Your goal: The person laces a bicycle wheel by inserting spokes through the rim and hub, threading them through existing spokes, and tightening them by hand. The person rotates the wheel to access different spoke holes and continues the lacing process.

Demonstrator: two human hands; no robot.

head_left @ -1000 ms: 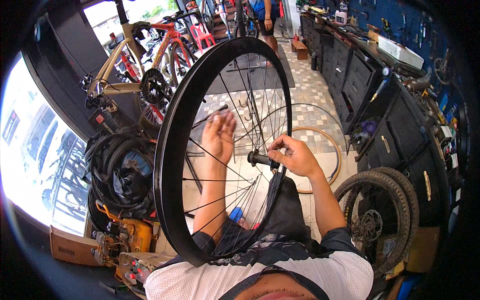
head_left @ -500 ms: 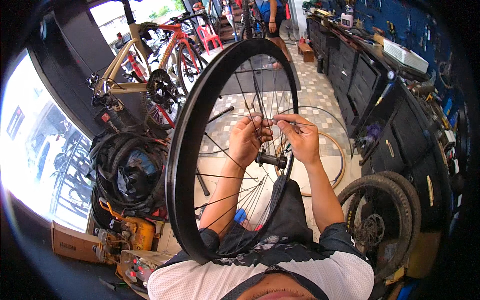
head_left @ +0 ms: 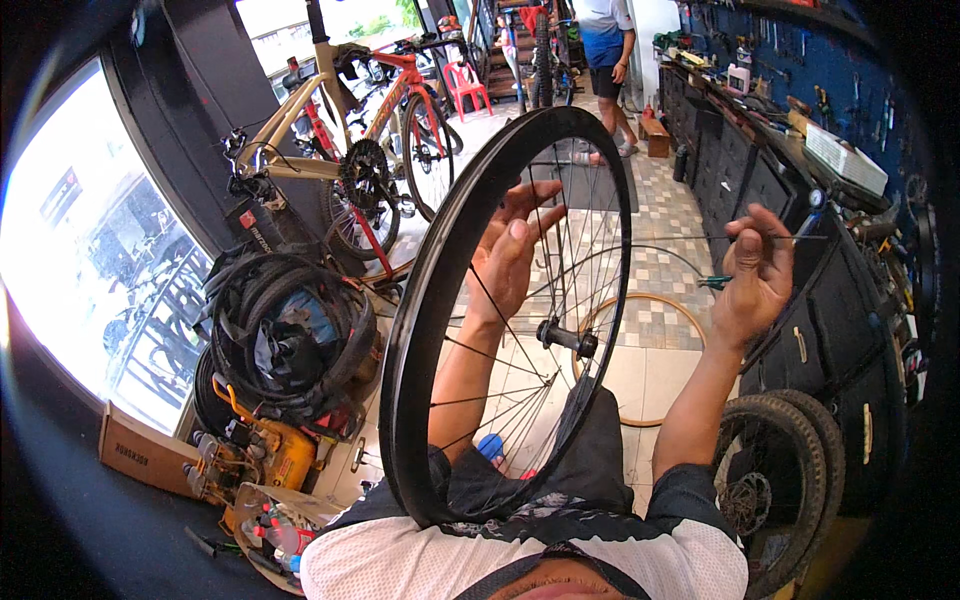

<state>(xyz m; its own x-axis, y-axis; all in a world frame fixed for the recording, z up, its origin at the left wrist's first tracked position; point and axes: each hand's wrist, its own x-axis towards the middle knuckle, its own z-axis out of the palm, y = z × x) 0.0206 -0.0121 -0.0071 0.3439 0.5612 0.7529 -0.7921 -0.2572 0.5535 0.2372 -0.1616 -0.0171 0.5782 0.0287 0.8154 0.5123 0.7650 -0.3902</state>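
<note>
Found standing in front of the torso, between both forearms and low against the lap: a black deep-rimmed wheel, tilted, with the top leaning away to the right. Noted at its centre: a black hub, with thin spokes fanning above and below; full count not verifiable. Seen on the far side of the rim: the left hand, thumb and fingers spread, nothing visible in the grasp; cannot confirm contact with the spokes. Raised well apart from the hub, out to the right: the right hand, pinching a thin dark rod between thumb and fingers (much like a loose spoke, by appearance). Held roughly level, with one end out past the hand and the other pointing back toward the wheel; attachment at that inner end not discernible. Visible just beside the same hand: a small green item; cannot tell whether held or merely behind. Lying on the floor beyond: a tan hoop. Step in hand, as judged: positioning of the rod relative to the wheel. Called for next: a steady pinch on the rod, support for the rim from the left, and careful alignment clear of neighbouring spokes.
</note>
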